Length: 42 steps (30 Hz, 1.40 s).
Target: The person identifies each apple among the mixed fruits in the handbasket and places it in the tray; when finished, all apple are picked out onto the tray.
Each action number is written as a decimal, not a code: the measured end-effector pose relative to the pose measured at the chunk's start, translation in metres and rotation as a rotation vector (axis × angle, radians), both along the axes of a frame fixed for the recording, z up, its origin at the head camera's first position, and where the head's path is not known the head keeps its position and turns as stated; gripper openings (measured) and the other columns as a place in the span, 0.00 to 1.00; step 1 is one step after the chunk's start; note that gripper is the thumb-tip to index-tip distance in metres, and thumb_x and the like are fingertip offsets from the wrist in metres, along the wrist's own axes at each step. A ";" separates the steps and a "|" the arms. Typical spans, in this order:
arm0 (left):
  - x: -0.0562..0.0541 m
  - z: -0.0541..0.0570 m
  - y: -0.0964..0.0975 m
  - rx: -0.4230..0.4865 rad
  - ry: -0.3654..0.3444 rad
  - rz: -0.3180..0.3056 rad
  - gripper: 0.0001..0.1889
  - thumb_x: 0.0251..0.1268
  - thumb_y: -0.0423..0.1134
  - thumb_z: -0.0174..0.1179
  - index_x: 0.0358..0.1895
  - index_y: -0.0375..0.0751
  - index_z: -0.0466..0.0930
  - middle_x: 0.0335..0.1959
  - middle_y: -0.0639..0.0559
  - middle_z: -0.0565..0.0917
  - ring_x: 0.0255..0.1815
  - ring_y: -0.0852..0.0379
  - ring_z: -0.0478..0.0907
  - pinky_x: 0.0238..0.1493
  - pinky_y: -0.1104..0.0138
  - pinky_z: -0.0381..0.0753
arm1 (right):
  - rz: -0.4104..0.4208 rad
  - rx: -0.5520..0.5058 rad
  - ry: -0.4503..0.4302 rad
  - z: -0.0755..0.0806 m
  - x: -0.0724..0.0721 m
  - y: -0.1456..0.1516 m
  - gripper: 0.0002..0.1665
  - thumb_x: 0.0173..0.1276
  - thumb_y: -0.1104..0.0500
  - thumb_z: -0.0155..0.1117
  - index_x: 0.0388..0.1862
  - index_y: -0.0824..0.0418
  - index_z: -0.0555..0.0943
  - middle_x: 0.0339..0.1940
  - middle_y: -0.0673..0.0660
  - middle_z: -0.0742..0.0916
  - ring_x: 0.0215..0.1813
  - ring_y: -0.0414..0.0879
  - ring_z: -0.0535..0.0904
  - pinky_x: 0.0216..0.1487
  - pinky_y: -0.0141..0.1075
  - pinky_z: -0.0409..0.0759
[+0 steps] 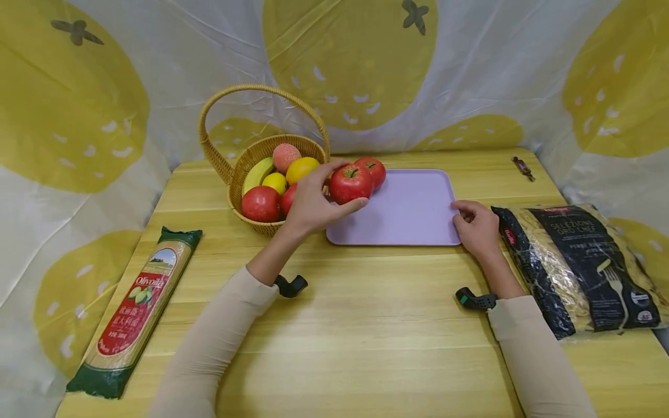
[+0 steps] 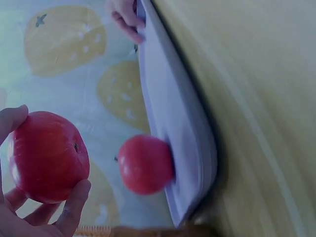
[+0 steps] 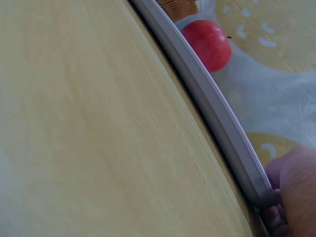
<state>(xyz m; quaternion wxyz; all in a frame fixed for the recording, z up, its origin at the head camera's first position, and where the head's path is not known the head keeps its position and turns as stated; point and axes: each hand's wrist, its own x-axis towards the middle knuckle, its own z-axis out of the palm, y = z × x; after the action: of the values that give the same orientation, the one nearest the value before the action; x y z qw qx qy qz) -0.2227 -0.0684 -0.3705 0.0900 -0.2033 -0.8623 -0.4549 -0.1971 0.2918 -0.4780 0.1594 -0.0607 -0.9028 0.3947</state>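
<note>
My left hand (image 1: 316, 200) grips a red apple (image 1: 351, 183) between thumb and fingers, up off the tray beside the basket. In the left wrist view the held apple (image 2: 49, 157) hangs apart from a second red apple (image 2: 145, 164), which sits on the lilac tray (image 2: 173, 113). From the head, that second apple (image 1: 372, 169) shows partly behind the held one, at the left end of the tray (image 1: 413, 209). My right hand (image 1: 477, 226) pinches the right edge of the tray near its front corner. Some of its fingers are hidden under the palm.
A wicker basket (image 1: 230, 206) with a tall handle holds a banana, a peach, yellow fruit and red apples. Left lies a spaghetti pack (image 1: 138, 307); right, a penne bag (image 1: 580, 267). A small wrapped candy (image 1: 522, 168) lies back right. A patterned cloth (image 1: 350, 64) hangs behind.
</note>
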 end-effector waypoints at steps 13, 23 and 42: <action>-0.017 -0.030 0.081 -0.047 -0.128 -0.037 0.45 0.52 0.65 0.74 0.75 0.58 0.69 0.70 0.53 0.77 0.67 0.50 0.75 0.66 0.53 0.80 | 0.001 0.007 -0.013 0.001 0.001 0.005 0.17 0.70 0.64 0.60 0.53 0.62 0.88 0.37 0.61 0.85 0.34 0.44 0.73 0.36 0.28 0.69; -0.033 -0.046 0.126 -0.035 -0.167 -0.044 0.46 0.58 0.59 0.74 0.77 0.51 0.64 0.72 0.51 0.74 0.70 0.51 0.73 0.71 0.52 0.75 | -0.002 -0.002 -0.010 -0.004 0.001 0.004 0.16 0.69 0.64 0.61 0.51 0.63 0.89 0.37 0.61 0.86 0.34 0.43 0.75 0.35 0.26 0.70; -0.064 -0.068 0.161 -0.002 -0.287 0.074 0.45 0.60 0.50 0.75 0.79 0.51 0.62 0.75 0.49 0.71 0.74 0.46 0.69 0.74 0.54 0.72 | -0.047 -0.048 -0.044 -0.002 -0.002 0.001 0.15 0.68 0.62 0.63 0.50 0.61 0.90 0.37 0.60 0.86 0.35 0.43 0.76 0.35 0.26 0.72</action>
<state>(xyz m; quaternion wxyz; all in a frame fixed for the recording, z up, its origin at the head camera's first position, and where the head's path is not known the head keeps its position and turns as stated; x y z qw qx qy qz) -0.2868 0.0926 -0.4385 -0.0175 -0.1042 -0.8737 -0.4748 -0.1994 0.2932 -0.4798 0.1471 -0.0943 -0.8948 0.4109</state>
